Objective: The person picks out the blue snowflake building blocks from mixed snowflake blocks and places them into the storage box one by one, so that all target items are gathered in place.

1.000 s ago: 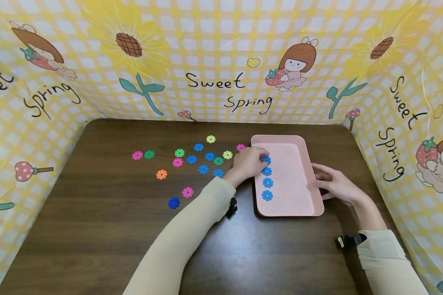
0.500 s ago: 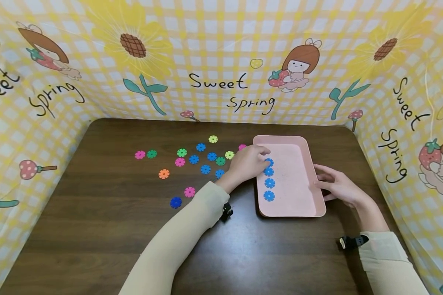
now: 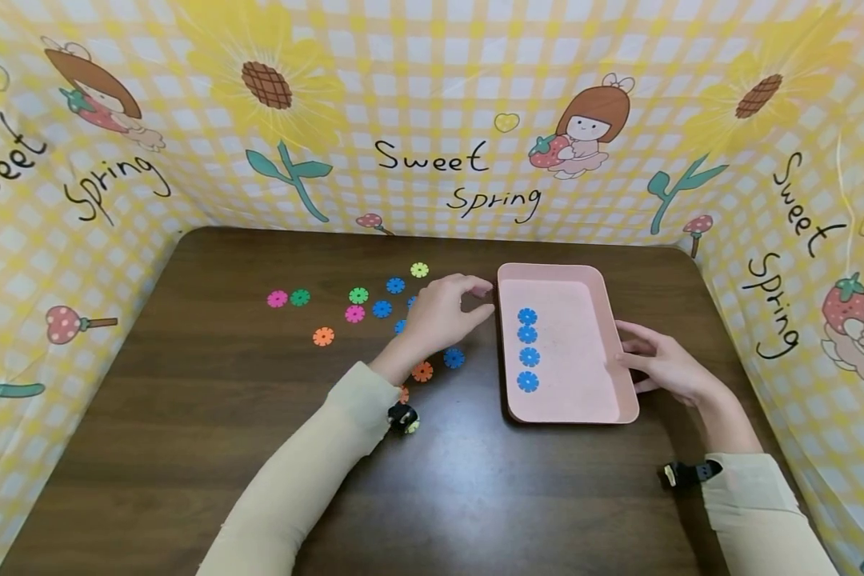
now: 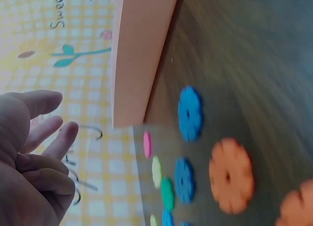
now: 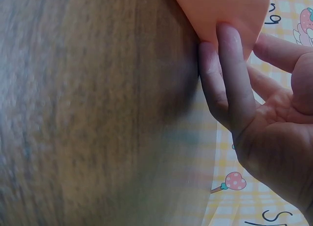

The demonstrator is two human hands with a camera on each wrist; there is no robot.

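Observation:
In the head view, several blue snowflake building discs [image 3: 529, 357] lie in a column inside the pink tray [image 3: 576, 344], along its left side. My left hand [image 3: 439, 312] is just left of the tray, above the table, thumb and fingers apart with nothing between them. The left wrist view shows this hand [image 4: 36, 152] beside the tray's outer wall [image 4: 142, 55]. At the tray's right side, my right hand [image 3: 666, 364] touches the wall. In the right wrist view, straight fingers [image 5: 234, 69] of that hand rest against the outside of the tray.
Loose snowflake discs lie scattered left of the tray, among them an orange one [image 3: 323, 337], a green one [image 3: 358, 295] and a blue one [image 3: 454, 358]. My left forearm and hand cover some of them. A patterned yellow cloth [image 3: 432, 96] surrounds the brown table [image 3: 187, 448].
My left hand has let go of the topmost blue disc in the tray and moved left, out over the table. My right hand keeps its place at the tray.

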